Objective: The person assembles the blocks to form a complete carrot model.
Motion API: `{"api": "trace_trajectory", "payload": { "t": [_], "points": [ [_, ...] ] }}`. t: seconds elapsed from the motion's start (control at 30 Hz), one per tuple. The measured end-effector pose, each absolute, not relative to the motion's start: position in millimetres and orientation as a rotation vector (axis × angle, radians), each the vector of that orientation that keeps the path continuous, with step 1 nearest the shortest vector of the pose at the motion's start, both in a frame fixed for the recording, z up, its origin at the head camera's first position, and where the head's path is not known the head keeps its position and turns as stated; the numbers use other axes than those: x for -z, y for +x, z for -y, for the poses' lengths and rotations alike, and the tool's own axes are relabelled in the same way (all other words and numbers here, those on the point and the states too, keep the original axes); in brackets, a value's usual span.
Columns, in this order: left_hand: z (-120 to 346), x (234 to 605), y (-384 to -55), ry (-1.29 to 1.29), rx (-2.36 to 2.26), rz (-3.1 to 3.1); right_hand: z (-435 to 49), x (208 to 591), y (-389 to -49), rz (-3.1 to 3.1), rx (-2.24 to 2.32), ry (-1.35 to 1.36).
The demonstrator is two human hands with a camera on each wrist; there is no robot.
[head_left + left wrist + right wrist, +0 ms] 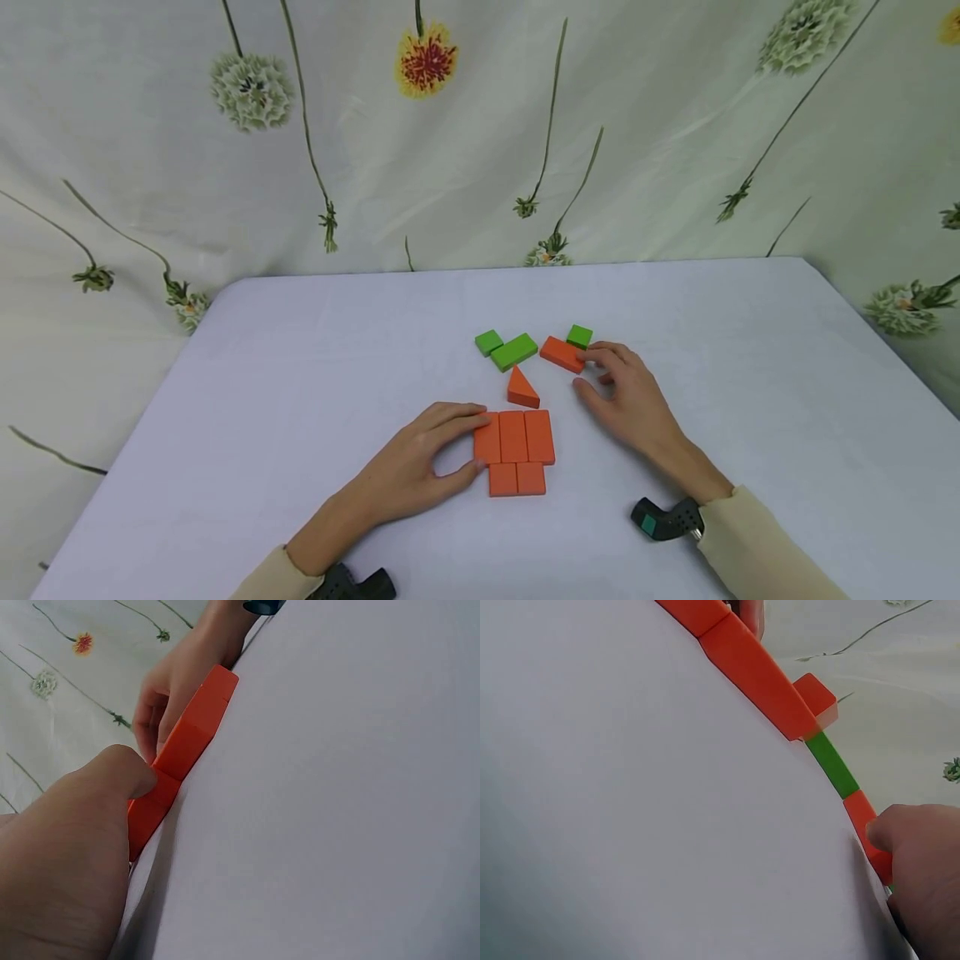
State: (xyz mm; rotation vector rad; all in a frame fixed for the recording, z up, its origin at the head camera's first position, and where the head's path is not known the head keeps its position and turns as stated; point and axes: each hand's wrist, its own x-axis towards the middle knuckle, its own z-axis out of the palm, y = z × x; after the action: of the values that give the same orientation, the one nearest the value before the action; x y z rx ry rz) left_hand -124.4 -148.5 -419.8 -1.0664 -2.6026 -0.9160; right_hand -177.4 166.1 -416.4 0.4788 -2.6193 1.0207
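Observation:
Several orange blocks lie edge to edge, three longer ones above two smaller ones. My left hand is at the left of them, its fingertips at the top end of the leftmost long block and its thumb at the bottom end. My right hand reaches a separate orange rectangular block, index fingertip at its right end. The right thumb stays apart, nearer to me. An orange triangular block sits just above the joined blocks.
Beyond the triangle are a long green block and a small green block side by side. Another small green block sits behind the separate orange one. All are on a white-covered table; a flowered cloth hangs behind.

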Motion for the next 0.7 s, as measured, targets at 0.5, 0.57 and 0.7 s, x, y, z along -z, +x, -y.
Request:
{"api": "trace_trajectory", "payload": {
  "t": [0.5,0.57,0.7],
  "points": [
    [149.4,421.4,-124.7,-1.061,0.910,2.593,-166.9,416.0,-179.8,2.623,-0.953,0.383],
    [149.1,421.3,-124.7,-1.064,0.914,2.592,-167.7,414.8,-179.2,2.617,-0.963,0.373],
    [148.6,421.6,-124.7,-1.064,0.925,2.596,-170.7,412.1,-178.3,2.607,-1.007,0.344]
  ]
}}
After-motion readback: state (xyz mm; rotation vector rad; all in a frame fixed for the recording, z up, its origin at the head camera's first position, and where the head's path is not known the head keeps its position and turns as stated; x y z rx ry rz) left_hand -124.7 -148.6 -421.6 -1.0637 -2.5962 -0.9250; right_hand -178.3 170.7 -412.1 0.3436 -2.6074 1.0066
